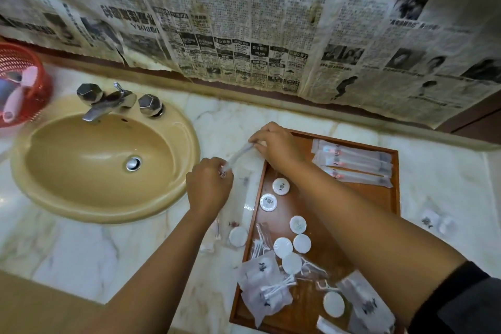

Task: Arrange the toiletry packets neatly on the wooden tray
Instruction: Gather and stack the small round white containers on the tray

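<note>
A long clear toothbrush packet (238, 154) hangs just left of the wooden tray (379, 198), above the marble counter. My left hand (208, 184) pinches its lower end and my right hand (276, 146) pinches its upper end. On the tray, three similar long packets (352, 163) lie side by side at the far end. Several round white soap packets (282, 186) are scattered down the middle. Clear bags of cotton buds and floss picks (265, 285) are heaped at the near end. My right forearm hides part of the tray.
A beige sink (67, 192) with a chrome tap (108, 102) lies to the left. A red basket (24, 84) stands at the far left. Loose packets (238, 236) lie on the counter left of the tray, another packet (436, 221) to its right. Newspaper covers the wall.
</note>
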A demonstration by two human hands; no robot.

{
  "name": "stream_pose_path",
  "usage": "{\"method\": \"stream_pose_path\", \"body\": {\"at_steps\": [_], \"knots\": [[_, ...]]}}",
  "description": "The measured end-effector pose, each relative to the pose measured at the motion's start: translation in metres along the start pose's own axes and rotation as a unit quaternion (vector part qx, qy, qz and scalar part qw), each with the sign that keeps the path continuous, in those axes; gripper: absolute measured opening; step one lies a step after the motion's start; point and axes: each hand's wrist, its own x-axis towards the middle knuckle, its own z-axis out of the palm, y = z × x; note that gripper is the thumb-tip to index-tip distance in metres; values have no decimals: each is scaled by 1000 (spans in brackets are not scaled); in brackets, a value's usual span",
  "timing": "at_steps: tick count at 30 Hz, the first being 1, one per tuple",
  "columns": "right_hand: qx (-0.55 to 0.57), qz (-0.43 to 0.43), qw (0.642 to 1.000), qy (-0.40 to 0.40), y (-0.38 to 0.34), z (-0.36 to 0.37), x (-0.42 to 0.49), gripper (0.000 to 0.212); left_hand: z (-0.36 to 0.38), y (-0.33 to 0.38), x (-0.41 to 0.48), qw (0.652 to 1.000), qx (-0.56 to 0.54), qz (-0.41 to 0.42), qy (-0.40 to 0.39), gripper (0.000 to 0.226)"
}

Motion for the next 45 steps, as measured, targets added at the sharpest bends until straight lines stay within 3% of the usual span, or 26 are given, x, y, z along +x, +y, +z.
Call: {"method": "stream_pose_path", "body": {"at_steps": [3, 5, 6, 9, 11, 13, 19, 23, 27, 32, 37, 41, 45], "knots": [[155, 86, 983, 53, 6, -28, -27, 19, -10, 21, 5, 995, -74, 18, -58, 11], [275, 156, 944, 98, 14, -45, -52, 23, -11, 38, 7, 987, -101, 37, -119, 9], [336, 199, 912, 124, 18, -52, -66, 31, -8, 48, 7, 981, -116, 52, -144, 10], [526, 307, 774, 174, 34, -72, -111, 58, 5, 82, -5, 958, -181, 70, -209, 13], [563, 332, 741, 156, 43, -83, -138, 47, 18, 105, -18, 945, -209, 83, -239, 14], [554, 346, 743, 147, 52, -93, -160, 32, 32, 124, -29, 931, -220, 97, -275, 16], [574, 355, 716, 179, 78, -112, -201, 26, 50, 154, -54, 880, -246, 123, -387, 24], [615, 351, 690, 151, 87, -112, -216, 26, 53, 161, -58, 837, -275, 60, -470, 18], [580, 361, 725, 95, 88, -108, -220, 25, 51, 174, -51, 871, -268, 69, -405, 13], [535, 358, 765, 32, 84, -106, -213, 20, 54, 193, -39, 861, -321, 27, -393, 18], [530, 363, 766, 6, 88, -105, -207, 27, 65, 183, -31, 864, -285, -9, -416, 24], [546, 356, 759, -16, 89, -101, -209, 31, 70, 182, -37, 863, -330, -11, -382, 22], [569, 371, 726, 105, 97, -98, -209, 31, 73, 178, -42, 884, -327, -38, -333, 26]]}}
